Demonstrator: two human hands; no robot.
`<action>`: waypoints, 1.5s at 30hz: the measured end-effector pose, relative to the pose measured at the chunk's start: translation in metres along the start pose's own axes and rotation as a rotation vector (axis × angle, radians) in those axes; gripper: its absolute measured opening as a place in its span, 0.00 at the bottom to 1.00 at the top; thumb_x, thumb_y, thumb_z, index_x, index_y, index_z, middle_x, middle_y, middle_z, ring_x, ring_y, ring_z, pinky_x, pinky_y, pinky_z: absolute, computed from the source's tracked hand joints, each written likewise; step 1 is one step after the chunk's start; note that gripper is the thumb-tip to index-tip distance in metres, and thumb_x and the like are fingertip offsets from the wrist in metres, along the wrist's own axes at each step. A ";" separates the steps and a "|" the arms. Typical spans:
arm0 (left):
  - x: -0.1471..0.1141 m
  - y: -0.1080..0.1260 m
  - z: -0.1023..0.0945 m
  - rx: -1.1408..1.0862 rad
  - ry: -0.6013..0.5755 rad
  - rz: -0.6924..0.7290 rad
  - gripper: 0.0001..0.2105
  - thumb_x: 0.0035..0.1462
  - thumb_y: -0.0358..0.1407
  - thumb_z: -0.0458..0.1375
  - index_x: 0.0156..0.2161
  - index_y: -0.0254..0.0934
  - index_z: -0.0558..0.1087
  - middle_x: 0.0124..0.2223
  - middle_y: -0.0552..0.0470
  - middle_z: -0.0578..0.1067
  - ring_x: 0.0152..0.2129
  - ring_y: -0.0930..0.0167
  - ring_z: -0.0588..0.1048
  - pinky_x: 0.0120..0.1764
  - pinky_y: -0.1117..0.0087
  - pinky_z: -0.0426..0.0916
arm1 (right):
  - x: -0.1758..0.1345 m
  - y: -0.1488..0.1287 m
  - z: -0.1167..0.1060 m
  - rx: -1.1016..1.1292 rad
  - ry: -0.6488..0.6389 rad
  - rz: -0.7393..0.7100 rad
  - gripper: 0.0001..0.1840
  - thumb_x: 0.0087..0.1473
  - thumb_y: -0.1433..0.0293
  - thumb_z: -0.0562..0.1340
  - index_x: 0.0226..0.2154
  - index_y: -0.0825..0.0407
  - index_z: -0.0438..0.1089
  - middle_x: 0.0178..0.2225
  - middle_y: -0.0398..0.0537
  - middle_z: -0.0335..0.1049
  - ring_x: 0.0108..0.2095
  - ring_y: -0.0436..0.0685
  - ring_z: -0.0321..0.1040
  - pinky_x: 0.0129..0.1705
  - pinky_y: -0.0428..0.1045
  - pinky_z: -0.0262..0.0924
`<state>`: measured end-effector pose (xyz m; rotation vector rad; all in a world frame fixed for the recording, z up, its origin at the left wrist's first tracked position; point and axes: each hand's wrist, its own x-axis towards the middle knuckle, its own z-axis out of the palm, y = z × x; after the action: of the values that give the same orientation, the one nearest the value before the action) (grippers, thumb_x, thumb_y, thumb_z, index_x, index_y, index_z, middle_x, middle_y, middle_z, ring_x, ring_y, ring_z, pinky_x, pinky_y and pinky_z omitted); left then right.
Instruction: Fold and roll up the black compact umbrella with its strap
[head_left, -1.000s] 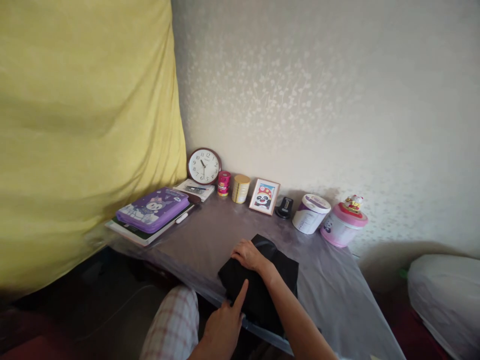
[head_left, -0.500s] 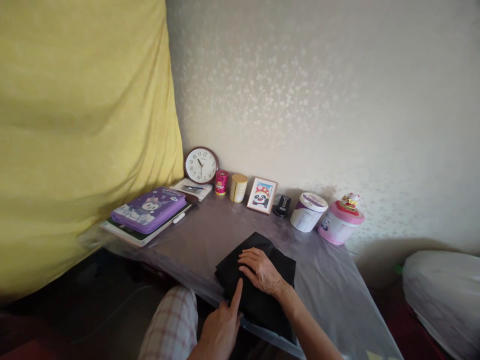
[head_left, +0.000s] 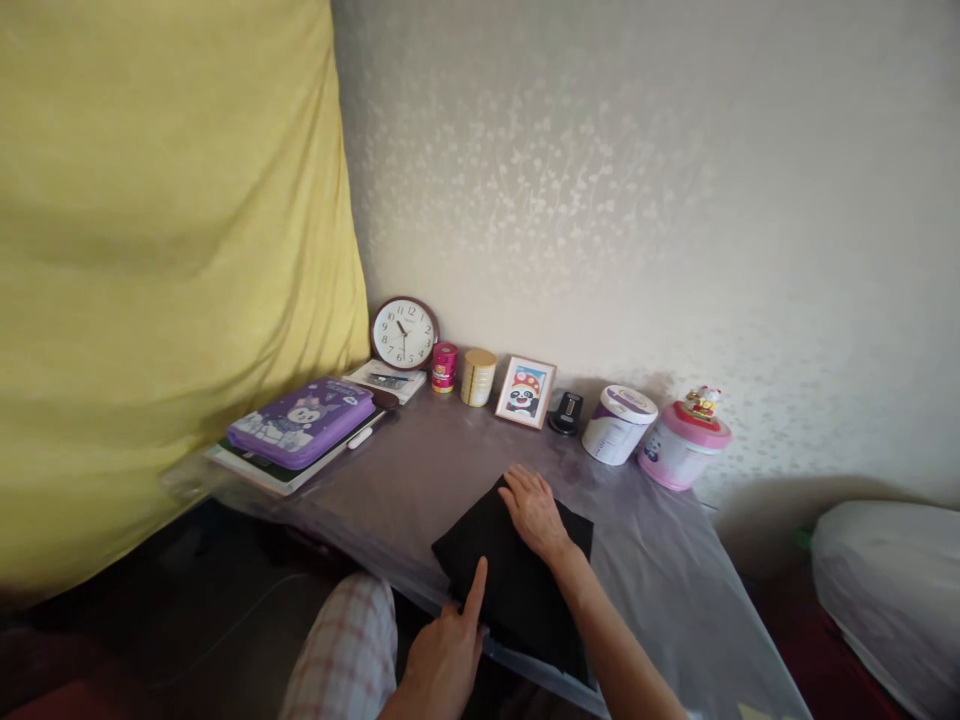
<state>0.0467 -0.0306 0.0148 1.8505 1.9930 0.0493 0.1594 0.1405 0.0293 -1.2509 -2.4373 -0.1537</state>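
Note:
A folded black cloth (head_left: pixel 517 590) lies at the near edge of the table, partly over the edge. My right hand (head_left: pixel 534 512) rests flat on its far part, fingers stretched out and close together. At the cloth's near left edge is my left hand (head_left: pixel 448 640). Its index finger points forward along the top of the cloth, while the other fingers are curled and partly hidden at the edge. The hand appears to hold the cloth there.
Along the wall stand a clock (head_left: pixel 405 333), a pink can (head_left: pixel 444 368), a yellow-lidded tin (head_left: pixel 478 378), a panda picture frame (head_left: pixel 526 392), a black object (head_left: pixel 566 413), a white tub (head_left: pixel 619 426) and a pink-lidded tub (head_left: pixel 682 450). A purple case (head_left: pixel 300 422) lies left on the table (head_left: pixel 667 590).
My right hand has slid forward and slightly right across the cloth, which looks flatter at its far edge. My left hand has stayed in almost the same place.

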 end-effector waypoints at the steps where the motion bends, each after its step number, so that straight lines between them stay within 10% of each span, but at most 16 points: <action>1: 0.000 -0.001 0.001 0.007 0.005 0.004 0.31 0.60 0.30 0.45 0.63 0.43 0.34 0.41 0.42 0.73 0.35 0.63 0.75 0.36 0.64 0.69 | -0.007 -0.010 0.000 0.027 -0.037 -0.028 0.18 0.60 0.65 0.50 0.48 0.53 0.65 0.53 0.52 0.63 0.57 0.58 0.54 0.58 0.57 0.44; 10: 0.000 -0.007 0.004 -0.012 -0.027 0.071 0.20 0.62 0.31 0.39 0.57 0.38 0.60 0.46 0.42 0.72 0.37 0.64 0.75 0.36 0.68 0.68 | -0.039 -0.076 -0.027 0.364 -0.334 -0.521 0.20 0.62 0.64 0.46 0.30 0.53 0.69 0.29 0.44 0.72 0.34 0.49 0.68 0.43 0.45 0.59; 16: -0.002 -0.006 0.007 0.020 0.038 0.033 0.29 0.61 0.32 0.44 0.63 0.40 0.34 0.38 0.43 0.74 0.32 0.64 0.76 0.31 0.68 0.68 | -0.039 -0.020 -0.049 0.421 0.079 -0.190 0.14 0.60 0.68 0.51 0.42 0.53 0.69 0.42 0.51 0.71 0.45 0.54 0.65 0.49 0.51 0.59; 23: 0.000 -0.012 0.017 0.039 0.102 0.078 0.30 0.62 0.32 0.44 0.63 0.39 0.32 0.35 0.46 0.74 0.30 0.67 0.75 0.29 0.71 0.66 | -0.109 0.048 -0.065 0.233 0.169 0.024 0.15 0.59 0.71 0.50 0.43 0.48 0.68 0.46 0.48 0.67 0.46 0.55 0.65 0.49 0.55 0.61; 45: -0.001 -0.012 0.006 -0.022 0.069 0.094 0.30 0.63 0.35 0.43 0.63 0.39 0.30 0.37 0.48 0.75 0.33 0.68 0.74 0.34 0.72 0.64 | -0.154 0.025 -0.051 0.286 0.119 -0.017 0.25 0.56 0.78 0.46 0.54 0.45 0.60 0.60 0.51 0.49 0.52 0.53 0.62 0.49 0.47 0.63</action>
<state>0.0370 -0.0340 0.0055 1.9525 1.9410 0.1646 0.2753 0.0249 0.0130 -1.0643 -2.2720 0.1105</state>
